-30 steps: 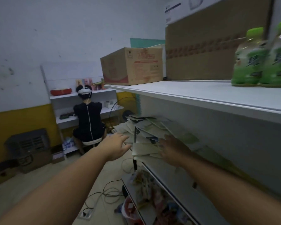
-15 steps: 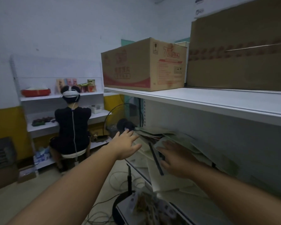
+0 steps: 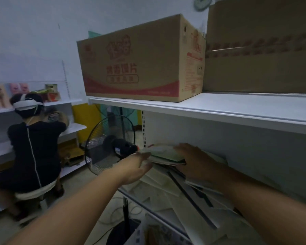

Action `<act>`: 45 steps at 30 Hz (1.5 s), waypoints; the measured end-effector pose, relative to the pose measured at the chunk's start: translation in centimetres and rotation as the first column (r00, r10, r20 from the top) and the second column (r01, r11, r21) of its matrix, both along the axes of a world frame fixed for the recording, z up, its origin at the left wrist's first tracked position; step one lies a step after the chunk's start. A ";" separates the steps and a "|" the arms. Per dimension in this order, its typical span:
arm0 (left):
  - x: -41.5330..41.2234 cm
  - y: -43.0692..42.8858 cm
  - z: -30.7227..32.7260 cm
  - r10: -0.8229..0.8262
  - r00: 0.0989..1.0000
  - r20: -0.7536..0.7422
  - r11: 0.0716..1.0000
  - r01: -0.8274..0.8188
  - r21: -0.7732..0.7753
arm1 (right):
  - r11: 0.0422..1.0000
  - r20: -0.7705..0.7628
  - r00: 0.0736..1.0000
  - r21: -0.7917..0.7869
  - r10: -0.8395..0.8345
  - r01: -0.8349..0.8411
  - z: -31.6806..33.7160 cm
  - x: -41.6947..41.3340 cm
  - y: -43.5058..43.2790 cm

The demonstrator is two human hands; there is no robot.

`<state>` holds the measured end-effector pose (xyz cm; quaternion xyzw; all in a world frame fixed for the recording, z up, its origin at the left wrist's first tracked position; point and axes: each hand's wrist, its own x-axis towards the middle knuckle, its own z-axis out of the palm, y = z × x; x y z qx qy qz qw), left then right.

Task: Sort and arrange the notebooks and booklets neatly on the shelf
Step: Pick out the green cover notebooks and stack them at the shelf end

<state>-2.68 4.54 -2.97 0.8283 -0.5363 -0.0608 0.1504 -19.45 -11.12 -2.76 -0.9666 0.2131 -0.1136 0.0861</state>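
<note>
Booklets (image 3: 163, 153) with pale green covers now sit gathered in a small stack at the far left end of the shelf (image 3: 237, 142), just beside the fan (image 3: 111, 145) standing beyond it. Half a second ago the left hand (image 3: 137, 167) hung in the air, apart from the pile; now its straight fingers touch the stack's left edge, gripping nothing. The right hand (image 3: 194, 157) lies flat on top of the stack, fingers extended rather than curled, though its thumb is hidden. Squaring this first bundle between both palms looks like the step in hand. More loose notebooks (image 3: 189, 195), one with a black spine, lie fanned across the shelf under the right forearm, so most of the sorting seems left to do.
</note>
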 end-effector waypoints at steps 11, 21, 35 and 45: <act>5.8 -3.1 1.9 -0.109 0.426 -0.898 0.896 -0.349 -0.274 | 0.987 0.365 0.922 -0.042 -0.132 0.158 1.7 3.1 -3.2; 9.0 -8.0 0.2 -0.400 -0.319 -0.859 0.909 -0.258 -0.328 | 0.939 0.319 0.926 -0.333 0.202 -0.090 -0.3 8.4 3.1; 8.9 -8.5 2.0 -0.244 -0.231 -0.942 0.951 0.133 -0.279 | 0.608 0.160 0.591 0.089 -0.790 0.789 -0.9 -4.7 1.1; 4.3 -7.0 2.4 -0.263 -0.177 -0.948 0.954 0.101 -0.283 | 0.477 0.231 0.473 -0.043 -0.850 0.878 -1.4 -7.3 -1.1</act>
